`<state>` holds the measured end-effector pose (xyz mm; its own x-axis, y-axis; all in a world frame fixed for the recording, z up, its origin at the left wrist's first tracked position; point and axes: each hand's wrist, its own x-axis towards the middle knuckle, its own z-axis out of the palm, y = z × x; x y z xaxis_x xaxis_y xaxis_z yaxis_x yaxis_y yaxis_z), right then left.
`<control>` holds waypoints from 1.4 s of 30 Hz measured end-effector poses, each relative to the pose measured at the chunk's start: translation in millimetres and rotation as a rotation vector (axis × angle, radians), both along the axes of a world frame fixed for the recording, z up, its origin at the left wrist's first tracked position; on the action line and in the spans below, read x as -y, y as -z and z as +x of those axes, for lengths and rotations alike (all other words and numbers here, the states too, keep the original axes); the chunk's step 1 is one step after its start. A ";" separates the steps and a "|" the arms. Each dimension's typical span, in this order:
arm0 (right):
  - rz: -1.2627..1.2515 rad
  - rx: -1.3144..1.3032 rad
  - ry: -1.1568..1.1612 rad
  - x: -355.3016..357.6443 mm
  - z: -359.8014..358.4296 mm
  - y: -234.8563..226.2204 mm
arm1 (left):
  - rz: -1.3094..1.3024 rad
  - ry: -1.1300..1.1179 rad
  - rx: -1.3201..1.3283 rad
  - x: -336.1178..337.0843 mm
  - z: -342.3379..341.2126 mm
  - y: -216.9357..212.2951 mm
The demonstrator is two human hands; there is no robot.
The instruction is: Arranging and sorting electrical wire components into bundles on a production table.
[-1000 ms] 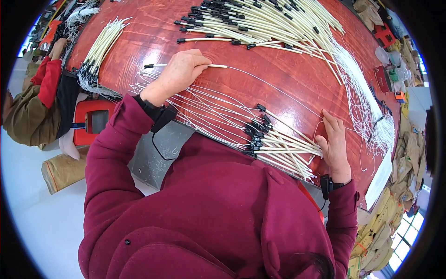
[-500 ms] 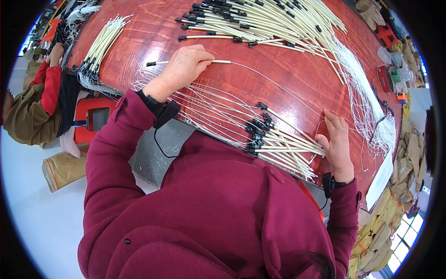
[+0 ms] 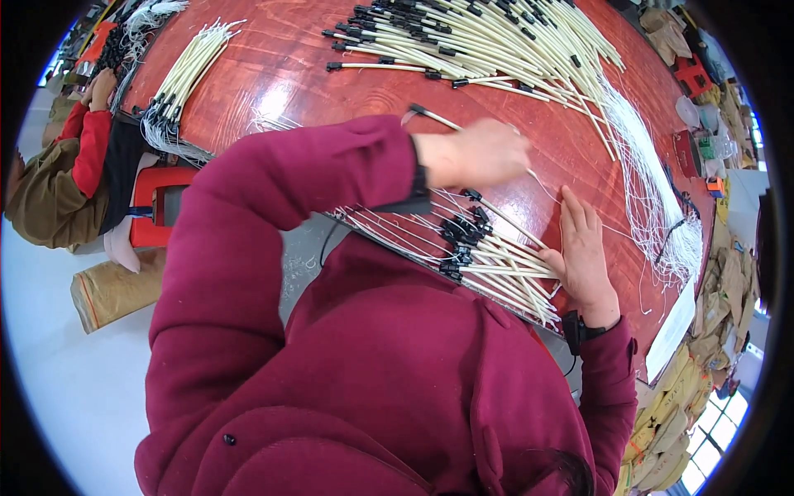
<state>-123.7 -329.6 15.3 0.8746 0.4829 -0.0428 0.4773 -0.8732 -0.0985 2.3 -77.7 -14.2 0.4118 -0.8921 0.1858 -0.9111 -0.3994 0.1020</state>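
Observation:
My left hand [image 3: 492, 153], blurred by motion, is closed round a thin cream rod [image 3: 436, 118] with a black tip at its far-left end. The rod's other end shows just past my fingers, with a thin white string running from it toward my right hand. Fingers stretched out, my right hand [image 3: 585, 252] lies on the red table. Its thumb is at the pale ends of a smaller bundle of similar rods [image 3: 513, 255], whose black tips [image 3: 465, 236] point left. White strings [image 3: 389, 227] trail left from those tips, partly hidden under my left arm.
A large pile of black-tipped rods [image 3: 488, 50] lies at the far side, white strings [image 3: 633, 174] hanging off to the right. Another rod bundle [image 3: 194, 66] is at the left. A person in red sleeves [image 3: 89, 157] sits beyond a red stool [image 3: 149, 207].
My left hand has swept right with the rod, toward my right hand, and the string between them now spans a shorter gap. My right hand has shifted slightly left and its fingers are straighter.

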 end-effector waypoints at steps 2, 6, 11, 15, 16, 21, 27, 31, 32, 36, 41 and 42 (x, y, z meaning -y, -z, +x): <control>0.085 0.005 -0.043 -0.3 8.0 4.9 | -0.042 0.059 0.009 20.7 -8.7 4.1; 0.197 0.116 0.022 15.8 17.9 16.4 | -0.222 0.068 0.025 26.3 -25.6 -15.1; 0.203 0.125 0.103 12.3 29.1 11.7 | -0.132 -0.468 -0.053 -50.3 0.6 -16.6; 0.218 0.196 0.004 -7.7 39.2 20.1 | -0.051 -0.570 -0.283 -82.0 10.1 -6.7; 0.238 0.209 -0.011 -9.6 42.9 22.0 | -0.135 -0.523 -0.330 -81.1 7.9 -6.8; 0.261 0.232 -0.042 -12.4 44.3 16.5 | -0.377 -0.507 -0.738 -63.5 -11.6 -19.8; 0.233 0.212 -0.075 -2.6 22.4 1.9 | -0.353 -0.398 -0.588 -92.6 -19.3 -27.8; 0.291 0.194 -0.064 9.1 -1.6 -27.9 | -0.138 -0.644 -0.070 -175.5 -10.5 -26.8; 0.325 0.149 -0.058 11.9 -8.3 -34.4 | -0.153 -0.765 -0.079 -205.4 -10.9 -24.7; 0.390 -0.027 -0.055 24.9 -35.7 -44.5 | -0.018 -0.942 -0.088 -288.4 -26.6 -24.3; 0.362 -0.056 0.026 35.6 -39.3 -39.8 | -0.153 -0.821 -0.111 -268.5 -40.6 -17.9; 0.341 0.013 0.077 38.7 -34.2 -37.6 | -0.214 -0.793 -0.088 -249.1 -39.6 -20.5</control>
<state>-157.8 -368.3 53.0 0.9084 0.4002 0.1210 0.4145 -0.8246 -0.3851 -37.3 171.4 6.3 0.9253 -0.2792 0.2565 -0.3518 -0.8845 0.3064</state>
